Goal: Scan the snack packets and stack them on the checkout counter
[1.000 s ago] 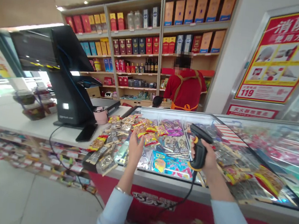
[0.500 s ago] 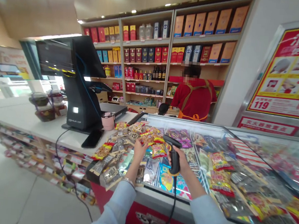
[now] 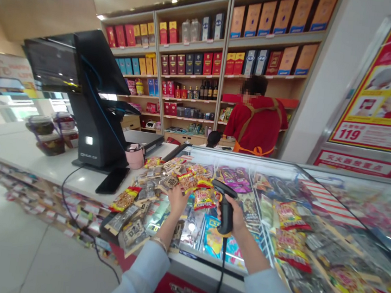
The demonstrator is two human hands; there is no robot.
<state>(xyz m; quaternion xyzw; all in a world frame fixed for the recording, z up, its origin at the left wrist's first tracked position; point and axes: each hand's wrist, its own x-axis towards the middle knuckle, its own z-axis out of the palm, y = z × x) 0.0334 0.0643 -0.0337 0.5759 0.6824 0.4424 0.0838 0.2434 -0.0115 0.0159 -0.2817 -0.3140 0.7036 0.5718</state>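
A black handheld scanner (image 3: 226, 212) with a dangling cable is gripped in my right hand (image 3: 237, 218), its head pointing left over a glass-topped freezer (image 3: 191, 253). My left hand (image 3: 177, 201) reaches among snack packets at the freezer's left part. Its fingertips meet a grey-and-beige packet (image 3: 168, 182); whether they grip it is unclear. Just right of that hand lies a red and yellow snack packet (image 3: 204, 198), below the scanner's head. Another yellow and red packet (image 3: 125, 199) rests at the left edge of the pile.
On the white counter (image 3: 40, 163) stand a black register (image 3: 96, 126), a pink cup (image 3: 135, 156), a black phone (image 3: 112, 180) and plastic tubs (image 3: 51, 143). More packets (image 3: 293, 247) cover the freezer's right side. A person in red (image 3: 257, 125) stands behind, near another head (image 3: 213, 139).
The view has shifted slightly, moving the register left in the picture. My left hand has moved from the red and yellow packets to the grey-and-beige one. The scanner stays in my right hand.
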